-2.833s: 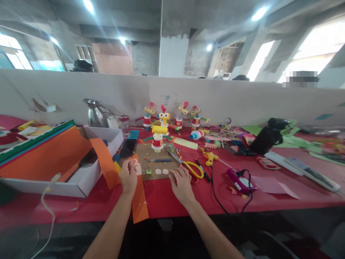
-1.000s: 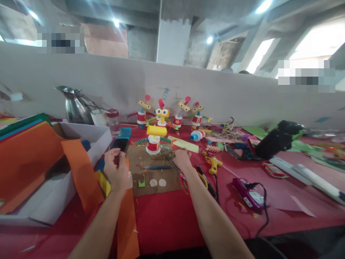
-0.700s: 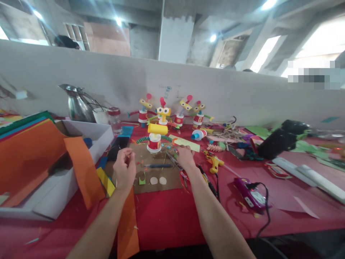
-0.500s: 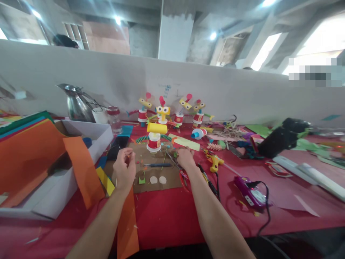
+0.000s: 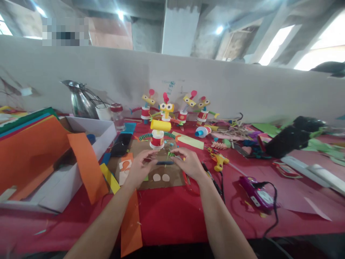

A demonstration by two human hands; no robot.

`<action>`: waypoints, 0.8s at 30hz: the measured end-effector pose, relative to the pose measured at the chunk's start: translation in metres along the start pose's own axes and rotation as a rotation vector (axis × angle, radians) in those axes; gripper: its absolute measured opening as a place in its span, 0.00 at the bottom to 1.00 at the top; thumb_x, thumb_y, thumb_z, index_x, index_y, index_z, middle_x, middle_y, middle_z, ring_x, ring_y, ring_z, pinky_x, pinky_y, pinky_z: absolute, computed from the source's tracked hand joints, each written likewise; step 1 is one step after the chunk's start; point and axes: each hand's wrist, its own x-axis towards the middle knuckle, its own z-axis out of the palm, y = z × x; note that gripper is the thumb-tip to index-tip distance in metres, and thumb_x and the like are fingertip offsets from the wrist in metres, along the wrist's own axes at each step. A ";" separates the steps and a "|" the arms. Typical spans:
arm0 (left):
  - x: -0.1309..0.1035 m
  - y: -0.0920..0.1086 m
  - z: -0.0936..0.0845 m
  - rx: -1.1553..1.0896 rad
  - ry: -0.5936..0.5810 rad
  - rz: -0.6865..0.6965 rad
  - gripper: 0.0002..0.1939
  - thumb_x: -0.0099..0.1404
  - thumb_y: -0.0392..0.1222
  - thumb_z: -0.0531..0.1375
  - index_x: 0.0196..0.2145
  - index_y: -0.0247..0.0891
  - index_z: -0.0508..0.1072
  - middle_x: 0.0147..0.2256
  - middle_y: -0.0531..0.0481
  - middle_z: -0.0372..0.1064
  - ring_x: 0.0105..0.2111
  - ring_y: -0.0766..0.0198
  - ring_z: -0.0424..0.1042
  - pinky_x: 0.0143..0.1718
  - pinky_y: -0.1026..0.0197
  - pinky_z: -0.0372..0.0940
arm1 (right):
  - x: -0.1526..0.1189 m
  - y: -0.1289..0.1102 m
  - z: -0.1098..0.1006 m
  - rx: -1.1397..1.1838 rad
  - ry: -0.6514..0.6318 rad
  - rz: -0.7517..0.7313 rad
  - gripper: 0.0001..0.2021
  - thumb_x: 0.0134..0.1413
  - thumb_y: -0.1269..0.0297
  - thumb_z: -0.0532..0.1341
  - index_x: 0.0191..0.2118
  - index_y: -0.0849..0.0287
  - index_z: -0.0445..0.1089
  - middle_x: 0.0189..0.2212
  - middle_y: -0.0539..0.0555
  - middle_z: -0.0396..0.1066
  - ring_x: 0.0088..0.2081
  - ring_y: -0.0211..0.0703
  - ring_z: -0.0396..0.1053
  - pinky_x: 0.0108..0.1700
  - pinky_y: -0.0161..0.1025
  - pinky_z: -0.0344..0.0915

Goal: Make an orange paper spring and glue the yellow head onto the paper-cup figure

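Note:
My left hand (image 5: 142, 165) hovers over the cardboard sheet (image 5: 172, 184), thumb and fingers apart, holding nothing I can see. Opposite it, my right hand (image 5: 190, 162) pinches a small green paper piece (image 5: 170, 154) at its fingertips. Just beyond both hands stands a paper-cup figure (image 5: 157, 140) with a yellow tube on top and dark green folded-paper arms. A dark blue pen-like tool (image 5: 165, 163) lies between the hands, partly covered. Two white paper discs (image 5: 156, 177) rest on the cardboard nearer to me. Red-handled scissors (image 5: 187, 181) lie below my right hand.
Several similar cup figures (image 5: 182, 116) stand along the partition. Rightward are a yellow glue gun (image 5: 221, 162), a purple power box (image 5: 257, 194) with a black cable, and paper scraps. A white box (image 5: 101, 131) with coloured sheets and an orange strip (image 5: 88, 169) is on the left.
My left hand has moved right and its pinched fingers have spread. My right hand has shifted left with the green paper piece at its fingertips. The view has turned slightly left.

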 end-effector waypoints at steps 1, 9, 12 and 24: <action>-0.001 0.002 0.002 -0.036 -0.032 -0.003 0.18 0.58 0.40 0.62 0.47 0.43 0.75 0.47 0.45 0.72 0.42 0.60 0.71 0.45 0.58 0.66 | -0.001 -0.005 0.004 0.020 -0.004 -0.032 0.08 0.52 0.64 0.62 0.40 0.55 0.74 0.37 0.52 0.76 0.40 0.43 0.72 0.44 0.39 0.65; -0.001 -0.004 0.005 -0.017 -0.026 -0.047 0.10 0.57 0.40 0.63 0.39 0.42 0.78 0.37 0.47 0.75 0.37 0.61 0.72 0.42 0.58 0.66 | -0.004 -0.018 0.026 0.132 -0.007 -0.140 0.07 0.51 0.69 0.63 0.38 0.55 0.74 0.35 0.53 0.75 0.40 0.42 0.71 0.45 0.40 0.65; -0.002 -0.008 0.004 -0.037 0.009 -0.086 0.10 0.56 0.41 0.64 0.37 0.40 0.78 0.34 0.48 0.75 0.36 0.60 0.72 0.40 0.59 0.66 | -0.005 -0.018 0.030 0.165 0.024 -0.123 0.08 0.50 0.69 0.64 0.38 0.56 0.74 0.35 0.52 0.74 0.39 0.42 0.71 0.44 0.39 0.65; -0.003 -0.006 0.008 -0.220 -0.022 -0.163 0.09 0.55 0.41 0.65 0.35 0.38 0.75 0.34 0.48 0.73 0.35 0.63 0.72 0.38 0.62 0.66 | -0.006 -0.022 0.039 0.256 0.047 -0.094 0.10 0.52 0.70 0.61 0.41 0.55 0.73 0.37 0.52 0.76 0.39 0.41 0.72 0.43 0.39 0.67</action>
